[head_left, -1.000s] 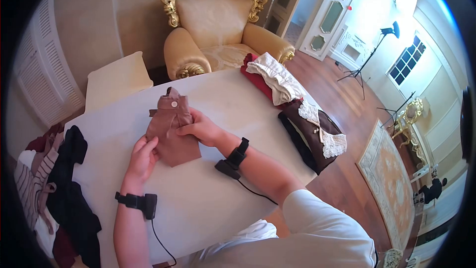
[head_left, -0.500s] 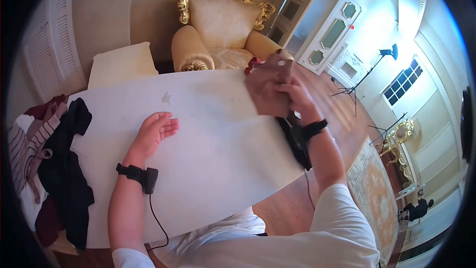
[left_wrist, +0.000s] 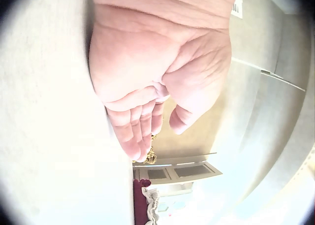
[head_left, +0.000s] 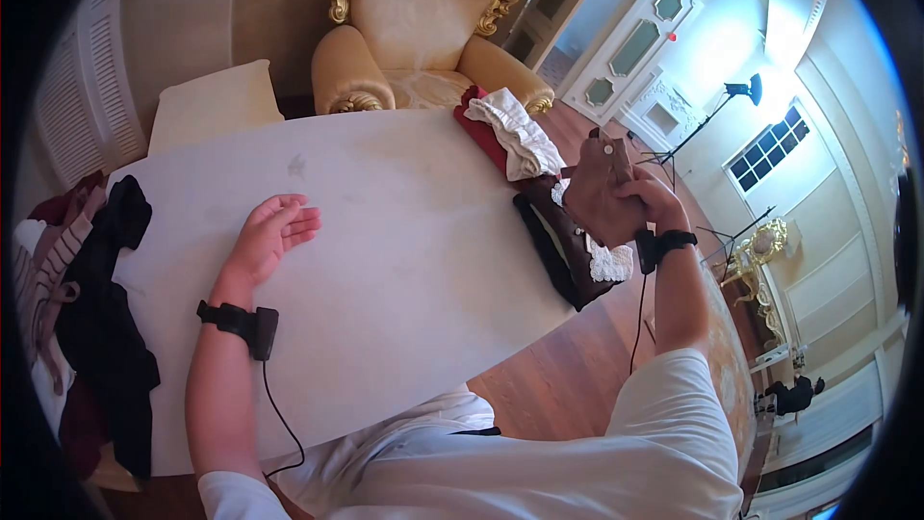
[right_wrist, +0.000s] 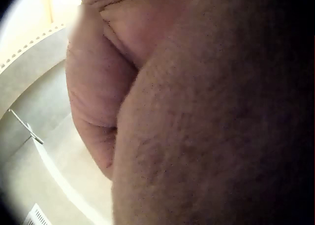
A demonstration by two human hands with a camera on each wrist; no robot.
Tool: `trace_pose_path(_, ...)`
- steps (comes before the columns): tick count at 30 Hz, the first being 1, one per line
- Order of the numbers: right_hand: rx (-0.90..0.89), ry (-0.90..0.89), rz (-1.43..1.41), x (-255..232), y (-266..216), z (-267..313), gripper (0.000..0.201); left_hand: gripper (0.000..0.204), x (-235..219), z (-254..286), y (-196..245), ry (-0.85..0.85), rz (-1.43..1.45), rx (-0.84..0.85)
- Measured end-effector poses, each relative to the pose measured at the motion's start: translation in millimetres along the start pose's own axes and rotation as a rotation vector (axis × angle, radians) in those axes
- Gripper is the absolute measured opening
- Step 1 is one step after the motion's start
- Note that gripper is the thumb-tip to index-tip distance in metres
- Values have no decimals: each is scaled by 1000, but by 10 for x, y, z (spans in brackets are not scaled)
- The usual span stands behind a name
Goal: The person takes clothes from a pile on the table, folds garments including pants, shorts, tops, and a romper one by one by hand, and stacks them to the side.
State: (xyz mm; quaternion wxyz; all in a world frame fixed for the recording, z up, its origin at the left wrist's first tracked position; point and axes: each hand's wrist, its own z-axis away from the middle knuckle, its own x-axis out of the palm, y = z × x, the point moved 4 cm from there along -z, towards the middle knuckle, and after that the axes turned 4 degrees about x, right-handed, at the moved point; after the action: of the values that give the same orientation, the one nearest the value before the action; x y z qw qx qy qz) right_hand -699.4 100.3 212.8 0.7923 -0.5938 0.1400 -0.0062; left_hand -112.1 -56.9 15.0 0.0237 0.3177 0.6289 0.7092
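Note:
My right hand (head_left: 657, 198) grips a folded brown garment (head_left: 599, 197) with a button near its top, the thumb lying across the front. The garment is above the right end of the table and overlaps the stacked clothes in the head view. In the right wrist view the brown cloth (right_wrist: 197, 136) fills much of the picture and hides most of the fingers. My left hand (head_left: 272, 239) rests on its side on the white table (head_left: 404, 250), holding nothing. Its fingers are loosely extended in the left wrist view, thumb apart from them.
Folded clothes line the table's right edge: a red piece (head_left: 481, 135), a cream ruffled one (head_left: 520, 140), and a dark brown one with white lace (head_left: 608, 263). A loose heap with a black garment (head_left: 106, 327) lies at the left. A gold armchair (head_left: 414, 29) stands behind.
My right hand has carried the brown garment from the table's middle to over the stack at the right. My left hand has let go of it and stayed on the table.

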Motion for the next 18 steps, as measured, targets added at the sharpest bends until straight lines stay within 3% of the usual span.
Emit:
trace_pose_path(7,180,-39,18,-160,478,-38,45,28,1,-1,2,-2,5,0)
trace_pose_path(14,277,-18,121,-111,489,-85,46,29,20,24,24,-11,14,2)
trace_pose_path(17,301,-9,233,-133,482,-133,48,30,22,20,18,-10,26,3)
trace_pose_path(18,352,88,411,-92,427,-91,51,30,20,17,18,-8,32,2)
